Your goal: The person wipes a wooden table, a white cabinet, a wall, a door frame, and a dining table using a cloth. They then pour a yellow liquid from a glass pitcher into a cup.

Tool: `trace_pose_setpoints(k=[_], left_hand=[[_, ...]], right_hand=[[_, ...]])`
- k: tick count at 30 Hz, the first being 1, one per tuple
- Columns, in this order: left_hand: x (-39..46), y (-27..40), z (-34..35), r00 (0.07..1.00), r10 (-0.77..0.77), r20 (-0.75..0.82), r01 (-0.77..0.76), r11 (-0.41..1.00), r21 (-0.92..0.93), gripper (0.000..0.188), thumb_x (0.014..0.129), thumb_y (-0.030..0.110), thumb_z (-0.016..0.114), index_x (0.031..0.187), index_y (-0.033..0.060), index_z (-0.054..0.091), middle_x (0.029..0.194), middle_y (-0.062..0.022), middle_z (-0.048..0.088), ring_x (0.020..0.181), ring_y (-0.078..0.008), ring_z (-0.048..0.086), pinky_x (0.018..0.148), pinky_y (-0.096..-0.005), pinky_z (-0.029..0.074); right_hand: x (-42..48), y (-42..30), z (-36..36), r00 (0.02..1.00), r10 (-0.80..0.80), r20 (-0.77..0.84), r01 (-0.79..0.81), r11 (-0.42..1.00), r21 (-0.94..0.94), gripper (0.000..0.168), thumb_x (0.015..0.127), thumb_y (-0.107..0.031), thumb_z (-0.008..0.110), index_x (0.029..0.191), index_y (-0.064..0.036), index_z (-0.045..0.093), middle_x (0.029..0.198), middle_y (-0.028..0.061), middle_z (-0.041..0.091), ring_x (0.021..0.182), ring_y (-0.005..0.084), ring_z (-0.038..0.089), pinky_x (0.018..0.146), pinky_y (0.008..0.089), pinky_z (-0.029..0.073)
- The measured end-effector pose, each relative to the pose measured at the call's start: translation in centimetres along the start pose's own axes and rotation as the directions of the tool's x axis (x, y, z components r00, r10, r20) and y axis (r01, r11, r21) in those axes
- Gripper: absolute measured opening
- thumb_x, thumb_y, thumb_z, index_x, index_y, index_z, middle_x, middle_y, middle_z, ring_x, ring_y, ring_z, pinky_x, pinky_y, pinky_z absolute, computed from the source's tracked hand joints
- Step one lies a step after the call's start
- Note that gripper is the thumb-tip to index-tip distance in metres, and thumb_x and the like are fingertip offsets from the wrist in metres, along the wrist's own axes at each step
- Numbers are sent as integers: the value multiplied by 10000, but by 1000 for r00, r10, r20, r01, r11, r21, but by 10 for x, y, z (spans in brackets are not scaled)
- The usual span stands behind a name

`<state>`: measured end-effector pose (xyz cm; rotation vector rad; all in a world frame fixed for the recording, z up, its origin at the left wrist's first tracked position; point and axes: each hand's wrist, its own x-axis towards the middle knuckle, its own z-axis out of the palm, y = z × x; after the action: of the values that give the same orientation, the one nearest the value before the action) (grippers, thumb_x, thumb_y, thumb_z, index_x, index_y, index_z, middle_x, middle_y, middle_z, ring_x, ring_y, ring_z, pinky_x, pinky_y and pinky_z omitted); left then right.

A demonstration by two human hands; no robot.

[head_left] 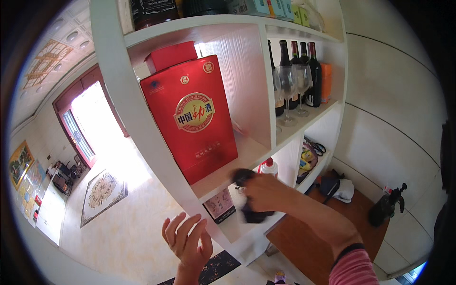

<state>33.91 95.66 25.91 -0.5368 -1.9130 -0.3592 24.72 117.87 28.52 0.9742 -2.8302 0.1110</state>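
My right hand is closed around a blurred black object, which shows above and below the fist; its kind is not plain. That fist is in front of the lower shelf compartment, near a white bottle with a red cap. Below and to the left, my left hand is raised with its fingers apart and nothing in it. A large red liquor gift box stands upright on the shelf above, with a smaller red box behind it. A pink and black box sits in the lower compartment, left of my right hand.
The white shelf unit also holds wine glasses, several wine bottles, an orange box and scissors. Beneath, a brown wooden surface bears a dark pump sprayer and bundled cloth.
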Motion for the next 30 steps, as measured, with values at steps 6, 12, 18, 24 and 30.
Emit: trace_pose_setpoints(k=[6,12,18,24,30], left_hand=[[-11,-5,4,999,-8,34,11,996,-92,231,777,42,593,1008,28,592,1110,-124,568,1069,-302,501,928,-432,382],[1,-14,25,976,-183,-122,145,953,-268,512,860,156,511,1280,-85,344,1301,-293,380,1209,-416,375,1010,-482,292],[0,-27,45,963,-264,57,269,920,-284,622,883,140,455,1382,-99,171,1412,-284,256,1303,-423,263,1074,-477,195],[-6,-22,42,941,-305,146,338,868,-364,567,845,-23,424,1377,-84,239,1425,-265,264,1321,-404,263,1076,-439,223],[-14,-40,26,931,-352,98,362,848,-387,468,862,-7,406,1327,-48,376,1363,-210,409,1271,-335,386,1048,-410,292]], right_hand=[[-42,30,-28,646,267,-715,40,923,382,257,654,-37,634,911,-26,632,958,128,634,867,324,590,805,405,470],[35,-56,37,688,-181,-702,257,966,3,512,650,-56,620,1156,-113,569,1176,98,538,1018,322,486,906,375,417],[15,34,49,590,21,-807,-119,991,-61,483,631,34,553,1077,-140,622,1111,67,562,982,327,510,878,404,437],[-41,96,68,362,580,-730,-23,788,615,388,652,100,446,972,-34,619,954,104,606,886,274,575,806,308,472],[4,-36,-82,206,297,-933,465,809,360,368,728,77,425,1064,15,561,1115,117,538,1078,206,506,950,288,360]])
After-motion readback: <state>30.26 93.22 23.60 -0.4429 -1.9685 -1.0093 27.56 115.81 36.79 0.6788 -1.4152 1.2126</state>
